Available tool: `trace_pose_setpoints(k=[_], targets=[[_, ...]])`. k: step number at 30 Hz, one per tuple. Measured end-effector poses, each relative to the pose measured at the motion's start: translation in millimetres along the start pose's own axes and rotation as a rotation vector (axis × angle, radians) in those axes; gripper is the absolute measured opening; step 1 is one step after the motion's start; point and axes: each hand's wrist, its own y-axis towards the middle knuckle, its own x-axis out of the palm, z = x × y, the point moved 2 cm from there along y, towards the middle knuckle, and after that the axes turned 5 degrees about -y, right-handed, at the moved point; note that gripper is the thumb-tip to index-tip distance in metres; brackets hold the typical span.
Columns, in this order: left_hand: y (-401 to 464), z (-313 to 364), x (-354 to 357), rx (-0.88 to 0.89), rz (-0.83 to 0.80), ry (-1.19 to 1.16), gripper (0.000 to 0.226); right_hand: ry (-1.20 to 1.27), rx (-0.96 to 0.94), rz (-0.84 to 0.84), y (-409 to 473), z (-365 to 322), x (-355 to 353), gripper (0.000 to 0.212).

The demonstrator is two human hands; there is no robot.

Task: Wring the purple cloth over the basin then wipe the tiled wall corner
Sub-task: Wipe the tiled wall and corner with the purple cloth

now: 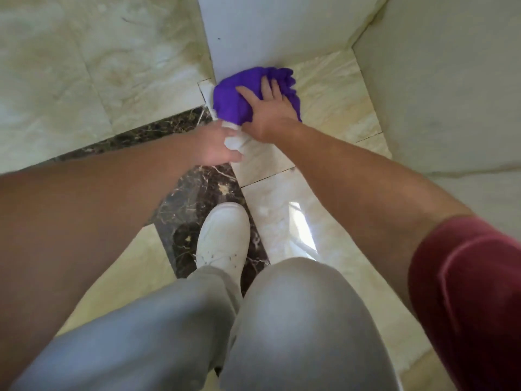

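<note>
the purple cloth (239,101) sits bunched against the foot of the white wall corner (245,38), right where the outer edge of the wall meets the pale marble floor (332,108); part of it wraps round the edge to the left, part lies crumpled on the floor to the right; the right hand (266,110) lies flat on top of it, palm down, fingers spread wide and pressing rather than closing round it; the left hand (217,146) is just below and beside the cloth, low on the same wall edge, its fingers curled about something pale there, though what it is and how tight the hold i cannot tell; the two hands nearly touch at the wrist of the right one; both forearms are bare, and a dark red sleeve (465,292) covers the right upper arm; below the hands a dark veined marble strip (197,198) runs across the floor, with a white shoe (222,238) planted on it; grey trousers (296,320) fill the bottom of the view, knees bent.
</note>
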Motion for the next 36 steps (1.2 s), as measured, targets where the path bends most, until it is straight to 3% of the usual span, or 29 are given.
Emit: trace_pose_setpoints(k=[3,7,10,13,17,22,29,32,36], targets=[[-7,-50,-14,-0.156,0.073,0.047,0.087,-0.047,-0.016,0.015,4,-1,0,0.083],[-31,-114,1,-0.355,0.167,0.067,0.085,0.064,0.073,-0.024,2,-13,-13,0.084],[-39,-119,-32,-0.433,0.065,-0.007,0.082,0.075,0.072,-0.021,-8,-12,-31,0.084],[-46,-86,-105,-0.340,-0.048,0.071,0.089,0.040,0.104,-0.121,-15,-11,-57,0.082],[-92,-42,-161,-0.185,0.076,0.260,0.087,0.004,0.146,-0.182,-38,-22,-71,0.077],[-153,-89,-117,-0.177,0.106,0.271,0.101,-0.050,0.060,-0.223,-69,-54,-50,0.083],[-70,-156,-74,-0.264,0.054,0.276,0.119,-0.119,0.028,-0.173,-27,-36,12,0.091],[-54,-184,-57,-0.264,0.041,0.301,0.127,-0.075,0.062,-0.188,-23,-36,5,0.089],[-53,-228,-74,-0.238,0.021,0.516,0.127,-0.036,0.102,-0.248,-14,-45,-1,0.094]])
